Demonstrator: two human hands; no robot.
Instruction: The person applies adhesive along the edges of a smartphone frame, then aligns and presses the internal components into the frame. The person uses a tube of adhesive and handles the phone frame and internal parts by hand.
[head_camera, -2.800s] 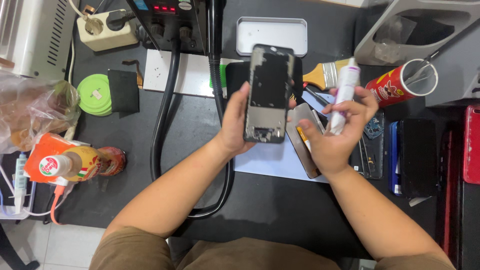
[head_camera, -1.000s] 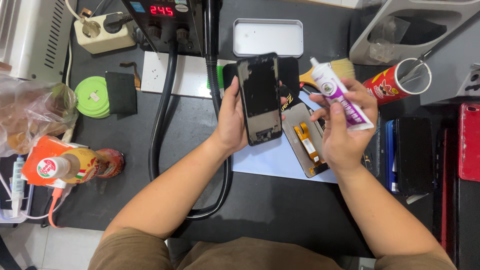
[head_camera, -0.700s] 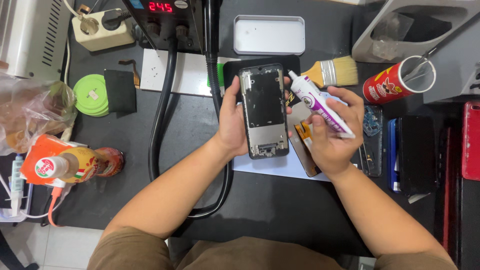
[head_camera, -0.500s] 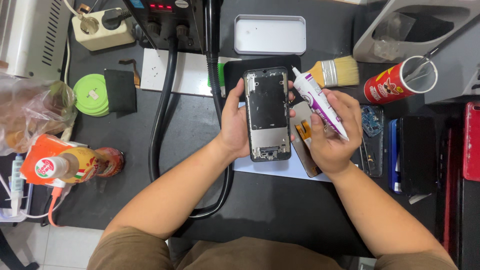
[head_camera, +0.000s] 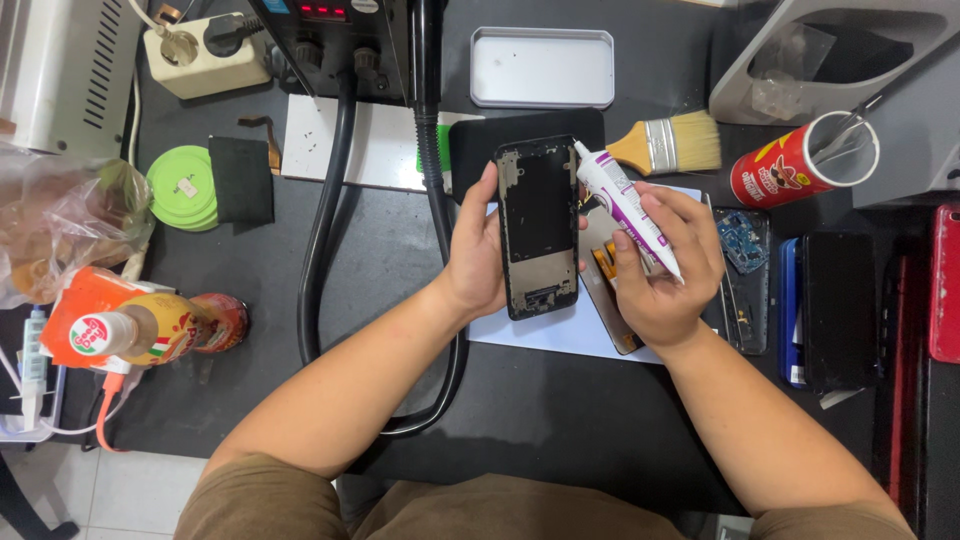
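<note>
The left hand holds a phone frame upright above the middle of the black work mat. The fingers are closed on the frame: the thumb lies along its left edge, and the fingertips wrap around the back to the right edge. The frame is a long dark rectangle with a worn, pale border, and its open inner face is turned toward the camera. The left forearm enters from the lower left and slopes up to the wrist.

The right hand is closed around a glue tube, white with purple markings. The tube runs diagonally, with its narrow tip pointing up and left and meeting the upper right corner of the frame. The thumb and index finger pinch the tube body, and the other fingers curl beneath it. The right forearm enters from the lower right.

Below the hands, a white sheet lies on the mat, with a phone screen panel partly hidden under the right hand. A paintbrush with pale bristles lies just above the right hand. A red can holding tools stands further right. A shallow metal tray lies at the top centre. A thick black hose curves down the mat to the left of the left arm.
</note>
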